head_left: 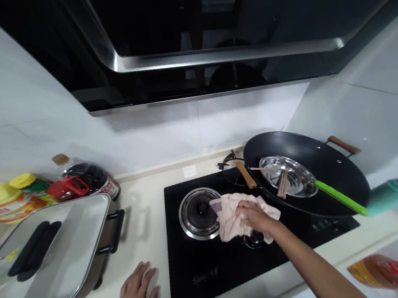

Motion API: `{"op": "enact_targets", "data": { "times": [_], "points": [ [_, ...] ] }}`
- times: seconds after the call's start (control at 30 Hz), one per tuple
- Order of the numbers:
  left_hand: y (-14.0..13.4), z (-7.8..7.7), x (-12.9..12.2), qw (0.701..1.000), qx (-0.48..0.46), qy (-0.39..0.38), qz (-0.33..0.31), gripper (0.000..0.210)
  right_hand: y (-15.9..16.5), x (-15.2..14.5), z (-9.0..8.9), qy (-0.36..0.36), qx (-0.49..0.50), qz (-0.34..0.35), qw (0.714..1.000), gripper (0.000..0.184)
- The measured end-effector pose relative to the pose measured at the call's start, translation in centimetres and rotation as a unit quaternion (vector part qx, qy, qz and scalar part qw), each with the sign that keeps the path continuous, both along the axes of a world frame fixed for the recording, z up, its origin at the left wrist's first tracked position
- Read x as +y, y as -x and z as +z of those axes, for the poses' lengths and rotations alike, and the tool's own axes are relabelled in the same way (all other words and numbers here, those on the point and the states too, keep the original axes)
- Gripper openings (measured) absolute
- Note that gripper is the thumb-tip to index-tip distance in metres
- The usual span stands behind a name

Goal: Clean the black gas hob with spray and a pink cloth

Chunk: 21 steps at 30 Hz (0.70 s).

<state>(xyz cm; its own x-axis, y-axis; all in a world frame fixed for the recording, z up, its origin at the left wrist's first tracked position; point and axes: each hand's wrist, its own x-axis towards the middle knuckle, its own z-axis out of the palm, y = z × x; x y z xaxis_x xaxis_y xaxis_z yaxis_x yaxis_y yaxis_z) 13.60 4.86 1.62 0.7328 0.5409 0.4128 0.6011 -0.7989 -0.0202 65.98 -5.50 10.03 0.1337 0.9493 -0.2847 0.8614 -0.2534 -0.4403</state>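
A pale pink cloth [229, 215] lies bunched on the black glass gas stove [199, 265], close to the right side of the left burner [198, 214]. My right hand [253, 215] grips this cloth from above, fingers curled into it, and the cloth partly covers a stove knob [256, 236]. To the left of the stove, my left hand [135, 294] rests on the pale countertop [141, 228] with its fingers apart and nothing in it.
A large black wok [336, 175] holds a metal bowl [303, 187], chopsticks [282, 184] and a green-handled utensil [341, 198]. On the left stand a lidded electric pan [82, 236] and several bottles [96, 178]. A range hood [227, 56] hangs overhead; an oil bottle [383, 272] is lower right.
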Motion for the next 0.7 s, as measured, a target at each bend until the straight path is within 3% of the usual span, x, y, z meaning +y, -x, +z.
{"op": "enact_targets", "data": {
  "times": [0.13,0.27,0.37,0.57,0.7],
  "points": [
    [-0.1,0.0,0.0,1.000,0.001,0.009,-0.001,0.044,-4.2,-0.4,0.0,0.016,-0.027,-0.056,0.998,0.034],
    [-0.1,-0.1,0.0,1.000,0.000,0.019,-0.003,0.044,-5.8,-1.8,0.3,0.044,-0.046,-0.088,0.994,0.032],
    [-0.1,-0.1,0.0,1.000,0.003,0.026,-0.003,0.043,-5.7,-2.8,0.7,0.064,-0.049,-0.087,0.993,0.027],
    [-0.2,0.1,-0.1,1.000,0.001,0.027,-0.005,0.041,-3.2,-4.5,1.8,0.107,-0.036,0.014,0.993,0.033],
    [-0.3,0.1,-0.2,0.999,0.000,0.034,-0.002,0.042,-2.5,-3.7,2.2,0.129,-0.072,-0.026,0.989,0.033]
  ]
}}
